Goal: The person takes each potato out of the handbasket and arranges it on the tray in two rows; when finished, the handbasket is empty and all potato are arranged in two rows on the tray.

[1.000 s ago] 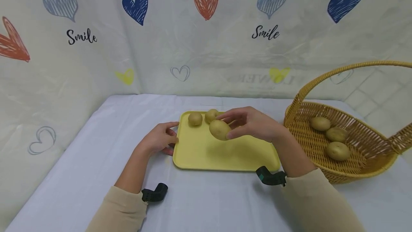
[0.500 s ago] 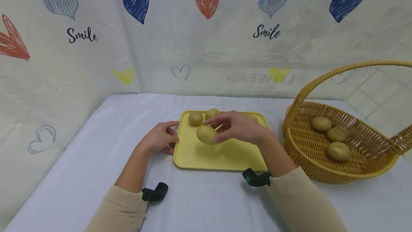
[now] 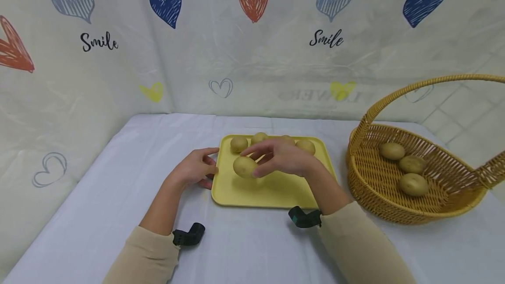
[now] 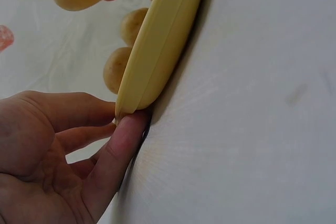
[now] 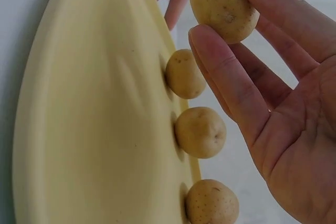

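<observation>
A potato (image 3: 244, 167) is pinched in my right hand (image 3: 281, 157), between thumb and fingertips, above the left half of the yellow tray (image 3: 252, 196). The right wrist view shows the held potato (image 5: 223, 6) from close by. At the tray's left edge is my left hand (image 3: 197, 168), its thumb and fingertips touching the rim from outside; in the left wrist view the thumb (image 4: 123, 140) presses the tray's side. Several potatoes lie in a row along the tray's back edge, among them the leftmost potato (image 3: 238, 144) and the rightmost potato (image 3: 305, 146); my right hand partly hides the row.
A wicker basket (image 3: 378, 209) with a tall arched handle stands right of the tray. Inside it lie three potatoes (image 3: 413, 184). White cloth (image 3: 244, 249) covers the table, and a curtain printed with hearts (image 3: 254, 3) hangs behind.
Carrying the potato, my right hand has moved left across the tray, uncovering potatoes at the back right. My left hand stays at the tray's left edge.
</observation>
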Demonstrator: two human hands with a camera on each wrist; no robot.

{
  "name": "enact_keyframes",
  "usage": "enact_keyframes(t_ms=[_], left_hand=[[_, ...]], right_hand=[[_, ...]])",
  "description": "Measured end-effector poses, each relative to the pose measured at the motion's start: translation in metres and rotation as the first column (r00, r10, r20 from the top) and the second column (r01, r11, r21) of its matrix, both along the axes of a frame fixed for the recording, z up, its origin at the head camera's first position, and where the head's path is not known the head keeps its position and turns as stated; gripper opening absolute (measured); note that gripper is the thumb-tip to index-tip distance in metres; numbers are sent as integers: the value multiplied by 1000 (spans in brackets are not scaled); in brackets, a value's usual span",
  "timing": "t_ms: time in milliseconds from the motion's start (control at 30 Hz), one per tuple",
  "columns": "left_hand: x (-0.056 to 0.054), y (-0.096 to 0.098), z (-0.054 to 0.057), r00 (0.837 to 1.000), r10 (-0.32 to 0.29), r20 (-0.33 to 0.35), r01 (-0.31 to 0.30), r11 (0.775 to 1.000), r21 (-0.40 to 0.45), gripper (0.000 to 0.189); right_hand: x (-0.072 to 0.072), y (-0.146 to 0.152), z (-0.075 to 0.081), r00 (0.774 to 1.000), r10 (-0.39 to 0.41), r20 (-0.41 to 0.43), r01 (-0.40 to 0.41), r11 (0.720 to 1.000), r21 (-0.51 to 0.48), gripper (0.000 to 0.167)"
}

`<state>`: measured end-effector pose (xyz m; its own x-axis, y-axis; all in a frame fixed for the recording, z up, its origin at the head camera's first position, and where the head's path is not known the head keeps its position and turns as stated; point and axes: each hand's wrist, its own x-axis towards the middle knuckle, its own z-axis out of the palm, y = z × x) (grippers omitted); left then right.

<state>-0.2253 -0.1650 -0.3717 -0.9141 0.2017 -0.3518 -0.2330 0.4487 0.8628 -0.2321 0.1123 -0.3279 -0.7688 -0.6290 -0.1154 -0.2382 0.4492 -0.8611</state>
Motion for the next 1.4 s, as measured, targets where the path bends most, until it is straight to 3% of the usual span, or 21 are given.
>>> enact_keyframes(t_ms=[433,667,1000,1400], left_hand=[[0,-1,-1,1000,4,5,-4,1000,-13,73],[1,0,0,1000,2,3,-2,1000,0,72],[2,1,4,1000,-6,-2,6,1000,15,72],[1,0,1,1000,-3,-12,3,1000,2,71]], right_hand=[[-6,-12,-14,993,100,68,-104,993,60,47],[-6,-20,-19,994,89,62,-97,985,142,46],[-1,-34,-12,997,82,6,-81,972,221,45],[-2,-33,-12,994,94,57,-103,977,187,48]])
